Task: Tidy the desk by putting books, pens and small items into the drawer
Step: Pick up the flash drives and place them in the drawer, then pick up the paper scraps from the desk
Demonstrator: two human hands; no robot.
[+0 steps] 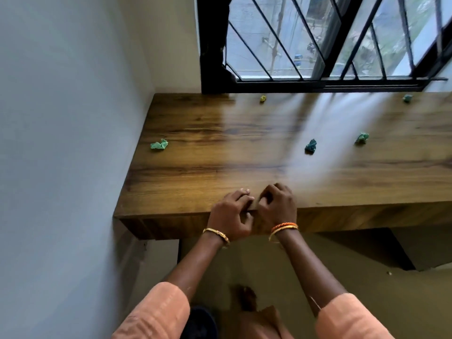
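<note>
Both hands at the near table [171, 192] edge, left hand [231, 214] and right hand [277, 207] side by side, fingers curled over the lip (probably to pull the drawer, not visibly open). Crumpled paper balls [310, 146] scattered well beyond, untouched.

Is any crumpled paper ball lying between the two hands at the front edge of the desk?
No. The left hand and right hand sit close together on the desk front edge, with only bare wood between them.
</note>
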